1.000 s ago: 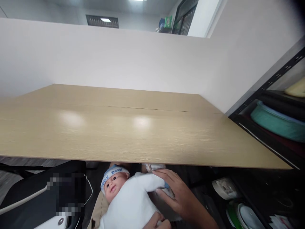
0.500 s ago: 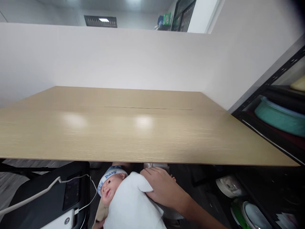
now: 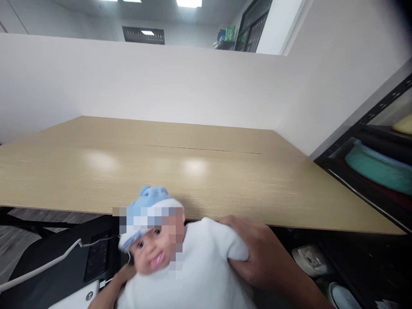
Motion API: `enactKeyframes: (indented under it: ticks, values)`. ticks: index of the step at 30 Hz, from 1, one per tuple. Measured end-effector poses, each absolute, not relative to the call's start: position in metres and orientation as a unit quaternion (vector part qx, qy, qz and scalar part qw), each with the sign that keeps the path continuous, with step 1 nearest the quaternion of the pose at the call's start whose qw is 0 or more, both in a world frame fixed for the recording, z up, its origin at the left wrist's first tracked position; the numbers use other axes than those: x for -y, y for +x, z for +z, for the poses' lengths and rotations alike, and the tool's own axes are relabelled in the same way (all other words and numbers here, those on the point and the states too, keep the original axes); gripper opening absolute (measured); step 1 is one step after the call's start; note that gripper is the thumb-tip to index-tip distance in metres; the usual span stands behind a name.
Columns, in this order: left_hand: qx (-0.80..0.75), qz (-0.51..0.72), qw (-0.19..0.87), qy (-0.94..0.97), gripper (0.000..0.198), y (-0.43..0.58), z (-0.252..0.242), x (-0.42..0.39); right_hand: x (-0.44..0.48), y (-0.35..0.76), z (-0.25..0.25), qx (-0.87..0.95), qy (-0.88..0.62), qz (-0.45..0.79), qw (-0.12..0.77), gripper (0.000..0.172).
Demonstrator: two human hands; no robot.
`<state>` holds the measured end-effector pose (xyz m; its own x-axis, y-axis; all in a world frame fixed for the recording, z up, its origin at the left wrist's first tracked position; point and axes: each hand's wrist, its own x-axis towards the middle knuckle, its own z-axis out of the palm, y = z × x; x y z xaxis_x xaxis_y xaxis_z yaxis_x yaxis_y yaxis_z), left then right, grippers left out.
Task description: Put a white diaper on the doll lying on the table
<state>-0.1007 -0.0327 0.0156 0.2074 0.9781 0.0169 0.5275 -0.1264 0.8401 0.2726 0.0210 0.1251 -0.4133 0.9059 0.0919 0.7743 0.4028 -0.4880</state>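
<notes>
So the right hand (image 3: 259, 249) has the plastic baby doll (image 3: 209, 266) in white, soft-looking clothing by the arm: fingers over the far side, thumb underneath, the white sleeve bunched in between, so it's mostly closed around it. That forearm slants in from the lower right, back of the hand facing up. The doll's body is just left of that hand, and its head, in a light-blue and white cap (image 3: 151, 195), is further left and tipped sideways.

The left hand (image 3: 124, 274) is tucked in just below the head, at the doll's shoulder, forearm angling up from the bottom. Its fingers are mostly hidden, so can't tell how open it is or if it's really gripping. Pale wood-grain tabletop (image 3: 257, 184) is beyond both hands, and a white cable (image 3: 48, 266) runs left of the left one.
</notes>
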Motion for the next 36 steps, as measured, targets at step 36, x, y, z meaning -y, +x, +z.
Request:
enactKeyframes:
  ticks: [36]
  values:
    - [-0.563,0.17,0.019,0.808,0.029,-0.049,0.031,-0.284,-0.239,0.305,0.047,0.713,-0.694,-0.044,0.09,0.027]
